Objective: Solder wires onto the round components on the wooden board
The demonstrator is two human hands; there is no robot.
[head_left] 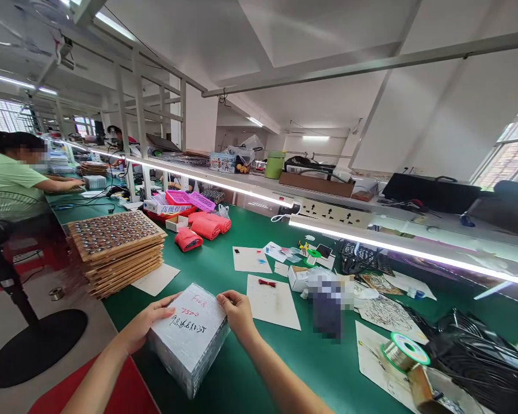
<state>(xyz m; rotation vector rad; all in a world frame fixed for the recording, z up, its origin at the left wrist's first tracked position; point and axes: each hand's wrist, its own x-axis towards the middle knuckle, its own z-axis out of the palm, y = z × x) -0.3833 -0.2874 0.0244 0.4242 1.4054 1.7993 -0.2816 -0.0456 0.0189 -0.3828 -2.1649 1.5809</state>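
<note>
A block-shaped package (190, 328) wrapped in clear plastic film is tilted at the front of the green table, a white sheet with red and black handwriting on its top. My left hand (144, 325) holds its left side, fingers lying over the top edge. At the far right corner, the thumb and fingers of my right hand (237, 310) are pinched together on the film. Behind the right hand lies a stained white sheet (276, 307) bearing a small dark red bundle (267, 282). The package's underside is hidden.
Stacked wooden boards (116, 236) with round metal parts stand left. Red wrapped bundles (206, 227) lie behind. A solder spool (404, 352) and black cables (483, 356) are right. A low light bar (397, 247) crosses behind. Another person (12, 178) sits far left near a fan (21, 322).
</note>
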